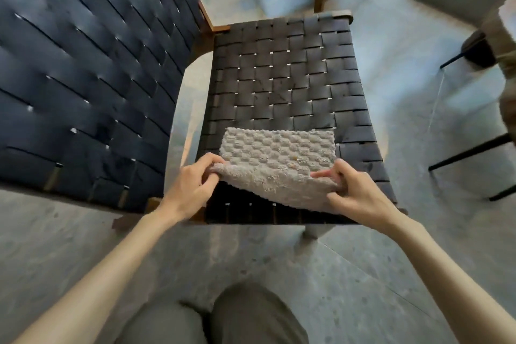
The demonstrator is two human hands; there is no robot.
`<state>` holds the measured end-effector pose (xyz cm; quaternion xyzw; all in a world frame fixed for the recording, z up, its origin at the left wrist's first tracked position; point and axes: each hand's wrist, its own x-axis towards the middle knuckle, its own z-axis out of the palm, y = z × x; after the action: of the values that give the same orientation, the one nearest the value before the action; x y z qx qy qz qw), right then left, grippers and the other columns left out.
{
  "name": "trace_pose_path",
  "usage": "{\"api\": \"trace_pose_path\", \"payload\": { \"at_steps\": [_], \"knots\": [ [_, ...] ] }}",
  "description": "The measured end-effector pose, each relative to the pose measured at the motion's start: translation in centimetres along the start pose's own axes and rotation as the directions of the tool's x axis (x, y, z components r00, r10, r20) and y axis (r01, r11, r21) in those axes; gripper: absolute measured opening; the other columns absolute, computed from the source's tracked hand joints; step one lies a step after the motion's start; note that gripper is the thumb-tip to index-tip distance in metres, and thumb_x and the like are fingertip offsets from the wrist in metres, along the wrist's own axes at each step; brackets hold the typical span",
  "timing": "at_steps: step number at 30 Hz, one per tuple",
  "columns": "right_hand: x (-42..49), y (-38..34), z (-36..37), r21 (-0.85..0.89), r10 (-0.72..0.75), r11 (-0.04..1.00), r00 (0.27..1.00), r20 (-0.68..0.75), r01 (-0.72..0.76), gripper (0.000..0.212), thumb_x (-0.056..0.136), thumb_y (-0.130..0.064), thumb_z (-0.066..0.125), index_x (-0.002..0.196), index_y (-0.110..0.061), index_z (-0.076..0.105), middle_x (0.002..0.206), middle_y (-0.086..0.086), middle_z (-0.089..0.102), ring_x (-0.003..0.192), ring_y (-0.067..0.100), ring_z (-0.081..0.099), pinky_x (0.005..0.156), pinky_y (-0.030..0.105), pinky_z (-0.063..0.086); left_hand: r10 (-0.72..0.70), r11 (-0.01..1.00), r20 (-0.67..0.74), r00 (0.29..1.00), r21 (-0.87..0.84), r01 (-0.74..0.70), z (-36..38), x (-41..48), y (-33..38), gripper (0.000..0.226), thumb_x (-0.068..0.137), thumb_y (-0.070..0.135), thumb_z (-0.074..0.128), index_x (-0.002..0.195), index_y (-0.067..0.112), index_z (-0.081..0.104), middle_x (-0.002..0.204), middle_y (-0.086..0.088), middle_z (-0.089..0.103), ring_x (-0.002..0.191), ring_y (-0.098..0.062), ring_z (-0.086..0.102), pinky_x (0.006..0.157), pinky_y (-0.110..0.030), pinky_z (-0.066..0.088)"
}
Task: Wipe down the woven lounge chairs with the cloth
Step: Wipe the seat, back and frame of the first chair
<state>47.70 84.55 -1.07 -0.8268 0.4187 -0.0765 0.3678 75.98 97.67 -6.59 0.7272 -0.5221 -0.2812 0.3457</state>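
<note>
Grey cloth [275, 156] on woven seat [282, 78], near front edge. L hand [190, 184] & R hand [354, 190] fingers pinch its near corners, lifted.

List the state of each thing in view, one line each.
cloth: far part lies flat on the seat, near edge lifted and curled over.
left hand: pinches the cloth's near left corner.
right hand: pinches the cloth's near right corner.
seat: woven straps intact, mostly uncovered, cloth on its near end.
back: stands left of the seat, no hand on it.
</note>
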Motion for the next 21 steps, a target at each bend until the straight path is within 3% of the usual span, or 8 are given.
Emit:
{"api": "trace_pose_path", "payload": {
  "at_steps": [2,4,7,10,12,15,18,21],
  "knots": [
    [1.7,0.8,0.9,0.026,-0.005,1.0,0.992,-0.128,0.009,0.032,0.079,-0.001,0.057,0.074,-0.017,0.03,0.081,0.002,0.066,0.071,0.025,0.058,0.062,0.034,0.044,-0.029,0.993,-0.058,0.998,-0.112,0.023,1.1,1.4,-1.7,0.019,0.091,0.013,0.054,0.095,0.031,0.057,0.094,-0.002,0.065,0.083,-0.008,0.058,0.075,-0.017,0.045],
    [3.8,1.6,1.8,0.003,-0.011,1.0,0.966,-0.257,0.012,0.026,0.085,-0.005,0.057,0.078,-0.014,0.034,0.072,0.01,0.058,0.063,0.025,0.049,0.058,0.034,0.041,-0.047,0.988,-0.14,0.989,-0.152,0.025,2.5,3.2,-3.1,0.018,0.092,0.011,0.058,0.099,0.027,0.056,0.098,-0.002,0.062,0.083,-0.003,0.055,0.068,-0.008,0.041],
    [7.3,2.4,2.9,-0.085,-0.06,0.996,0.916,-0.397,0.029,0.013,0.092,-0.004,0.049,0.09,-0.009,0.037,0.069,0.006,0.053,0.059,0.023,0.047,0.052,0.026,0.036,-0.081,0.991,-0.246,0.966,-0.12,0.053,3.8,5.9,-4.6,0.022,0.094,0.023,0.059,0.115,0.02,0.054,0.104,-0.002,0.062,0.091,-0.014,0.059,0.07,-0.019,0.042],
    [10.5,3.1,3.2,-0.216,-0.063,0.975,0.867,-0.494,-0.052,0.013,0.091,0.003,0.04,0.093,-0.009,0.045,0.085,0.01,0.058,0.077,0.032,0.053,0.06,0.035,0.036,-0.102,0.986,-0.267,0.958,-0.152,0.062,4.1,7.3,-4.8,0.047,0.096,0.023,0.056,0.14,0.023,0.04,0.136,-0.003,0.052,0.121,-0.02,0.051,0.092,-0.028,0.043],
    [11.5,3.1,3.4,-0.511,-0.086,0.844,0.898,-0.432,-0.165,0.022,0.09,-0.002,0.045,0.107,-0.011,0.056,0.117,0.01,0.059,0.106,0.033,0.05,0.08,0.039,0.038,-0.05,0.996,-0.207,0.977,-0.081,0.034,4.3,7.1,-4.5,0.059,0.097,0.03,0.053,0.149,0.031,0.025,0.155,0.006,0.029,0.139,-0.017,0.031,0.111,-0.038,0.031],
    [11.0,1.5,5.3,-0.657,-0.167,0.754,0.975,-0.147,0.03,0.036,0.097,-0.029,0.049,0.133,-0.03,0.052,0.153,-0.002,0.033,0.14,0.024,0.027,0.115,0.053,0.015,-0.007,0.993,-0.076,0.997,0.121,0.016,5.1,5.8,-4.4,0.056,0.099,0.042,0.043,0.15,0.039,0.02,0.159,0.014,0.01,0.148,-0.02,0.004,0.119,-0.048,0.011],
    [10.6,0.6,9.2,-0.615,-0.054,0.771,0.98,0.194,0.164,0.05,0.096,-0.062,0.029,0.145,-0.054,0.02,0.16,-0.013,0.002,0.148,0.023,-0.005,0.107,0.068,-0.013,-0.101,0.942,0.093,0.991,0.329,0.065,6.7,4.6,-5.7,0.055,0.1,0.049,0.03,0.151,0.04,0.012,0.16,0.013,-0.001,0.148,-0.025,-0.007,0.118,-0.048,-0.002],
    [10.8,1.5,11.6,-0.696,-0.015,0.705,0.983,0.183,0.14,0.056,0.091,-0.071,0.014,0.145,-0.058,0.003,0.16,-0.013,-0.009,0.147,0.027,-0.016,0.106,0.07,-0.015,-0.11,0.911,0.117,0.987,0.409,0.053,7.7,4.1,-6.8,0.056,0.099,0.053,0.026,0.152,0.038,0.012,0.161,0.01,0.0,0.148,-0.021,-0.008,0.118,-0.046,-0.005]
  ]
}}
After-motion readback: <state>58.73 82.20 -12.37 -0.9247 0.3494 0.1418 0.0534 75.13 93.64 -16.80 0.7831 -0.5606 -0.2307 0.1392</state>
